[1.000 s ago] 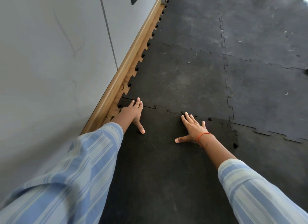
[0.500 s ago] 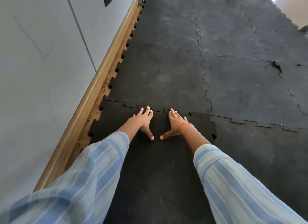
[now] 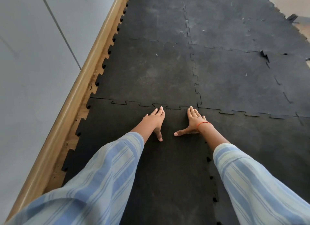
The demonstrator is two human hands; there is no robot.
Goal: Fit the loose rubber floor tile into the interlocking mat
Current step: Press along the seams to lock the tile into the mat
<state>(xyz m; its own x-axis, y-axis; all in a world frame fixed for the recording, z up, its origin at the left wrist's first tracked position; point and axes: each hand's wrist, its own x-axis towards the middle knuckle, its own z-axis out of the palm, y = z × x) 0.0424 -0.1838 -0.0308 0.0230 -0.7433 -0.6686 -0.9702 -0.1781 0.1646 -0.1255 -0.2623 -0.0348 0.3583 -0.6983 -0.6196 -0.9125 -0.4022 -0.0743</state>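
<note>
Fingers of both hands lie flat, held together, thumbs out, gripping nothing. L hand & R hand press tile near its toothed seam w/ mat, beside skirting.

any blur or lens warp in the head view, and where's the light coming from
Head view: hands sharp, left hand and right hand flat on the loose tile; sleeves soft at the bottom edge; skirting board slants steeply, wide-angle look; brightest at top right, no glare on the mat.

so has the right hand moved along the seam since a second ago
Yes. The right hand slid right along the far seam, ending beside the corner joint.
</note>
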